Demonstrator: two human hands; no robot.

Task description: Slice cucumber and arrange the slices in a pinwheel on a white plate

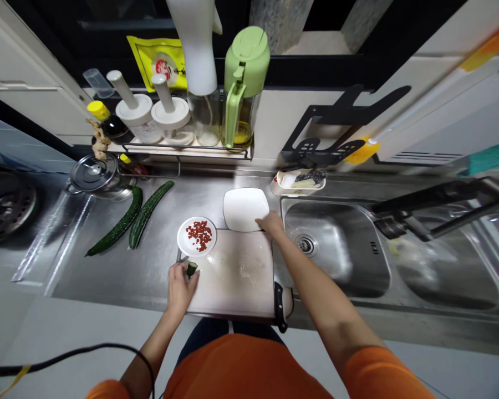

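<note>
Stainless steel is stretching along this kitchen bench (87,277), with two sink basins (341,249) running on to the right and a black faucet (441,206) reaching in over them. Near the bench's front edge a white cutting board (233,291) is lying with wet patches on it. Over its left side the left hand (182,288) is pinching a short cucumber piece (192,269) between its fingers, while the right hand (271,223) is grasping the near right corner of a white dish (246,204) at the board's far edge. Its forearm is crossing above the strip between board and sink. Crowding the board's far left corner, a round plate (182,239) is carrying diced red pieces (200,233), close to the left hand; at the board's right edge a knife (279,302) is resting, its black handle jutting toward the front edge. Well to the left, two whole cucumbers (118,228) are lying side by side, one nearly meeting a lidded pot (93,173). Behind, a shelf rack (178,148) is holding white-lidded jars (135,113), a white-topped bottle (195,50) and a green-lidded jug (249,61), with a yellow packet (143,58) leaning behind them. Behind the sink's left corner, a small caddy (297,190) is sitting.
</note>
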